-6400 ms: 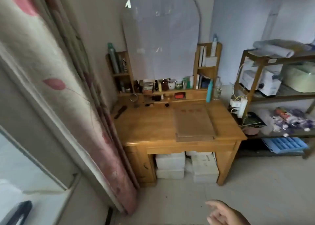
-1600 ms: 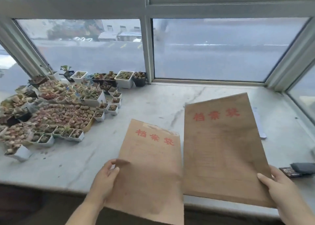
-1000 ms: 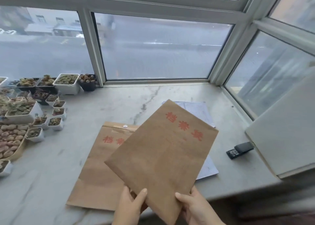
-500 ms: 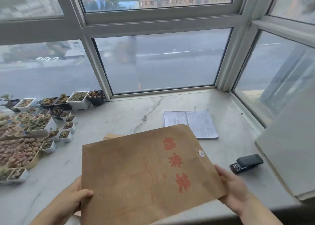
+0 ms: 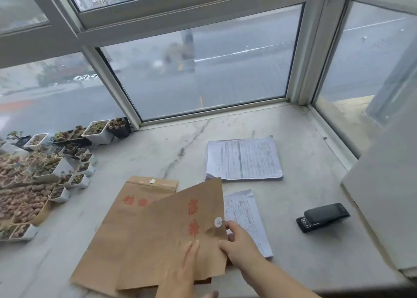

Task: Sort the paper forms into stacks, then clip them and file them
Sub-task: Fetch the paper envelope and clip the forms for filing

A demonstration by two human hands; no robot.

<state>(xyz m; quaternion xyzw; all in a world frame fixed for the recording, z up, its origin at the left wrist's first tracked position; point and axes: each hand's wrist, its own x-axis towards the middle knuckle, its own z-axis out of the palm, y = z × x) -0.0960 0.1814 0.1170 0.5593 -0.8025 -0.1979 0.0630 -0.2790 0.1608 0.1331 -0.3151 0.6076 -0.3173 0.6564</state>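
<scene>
Two brown file envelopes with red characters lie on the marble sill. The upper envelope (image 5: 171,234) is turned sideways over the lower envelope (image 5: 126,209). My left hand (image 5: 182,273) presses flat on the upper envelope with straight fingers. My right hand (image 5: 239,241) pinches the upper envelope's flap edge beside its white button clasp (image 5: 218,221). A stack of printed forms (image 5: 243,159) lies further back. A second stack of forms (image 5: 246,216) is partly hidden under the envelope and my right hand. A black stapler (image 5: 322,216) sits to the right.
Several small pots of succulents (image 5: 45,171) crowd the left of the marble sill (image 5: 176,144). Window frames and glass (image 5: 203,61) close the back and right. A white panel (image 5: 388,196) leans at the right edge.
The upper envelope came down from the air onto the lower one. My left hand went from its left edge to pressing on top; my right hand moved to the flap by the clasp.
</scene>
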